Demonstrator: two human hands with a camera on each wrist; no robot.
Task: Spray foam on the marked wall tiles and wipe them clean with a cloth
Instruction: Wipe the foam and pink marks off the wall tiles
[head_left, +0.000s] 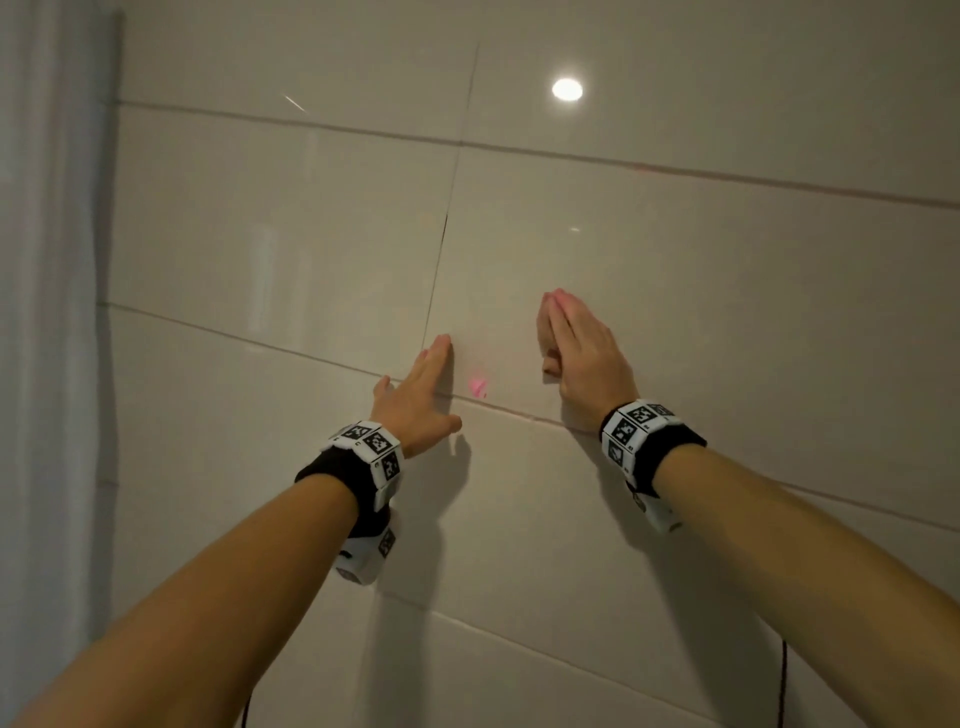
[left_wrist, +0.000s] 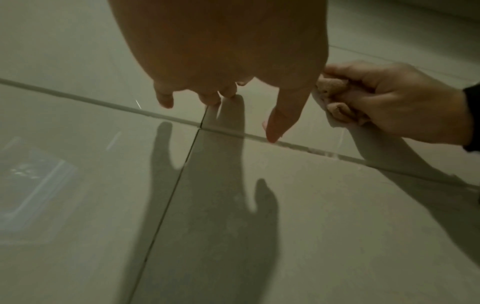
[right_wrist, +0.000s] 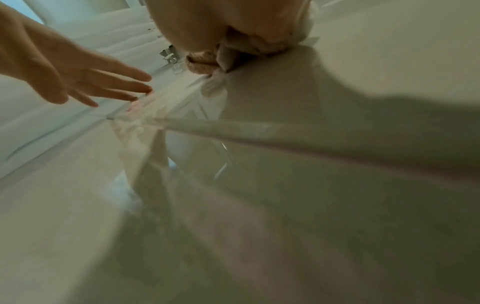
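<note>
Wiping wall tile (head_left: 675, 270): right hand (head_left: 582, 358) clamps bunched cloth (left_wrist: 335, 98) against tile. Left hand (head_left: 421, 389) empty, fingers straight, braced just beside pink mark (head_left: 477, 387). Suggest firm overlapping strokes across mark, along grout line (left_wrist: 109, 103).
</note>
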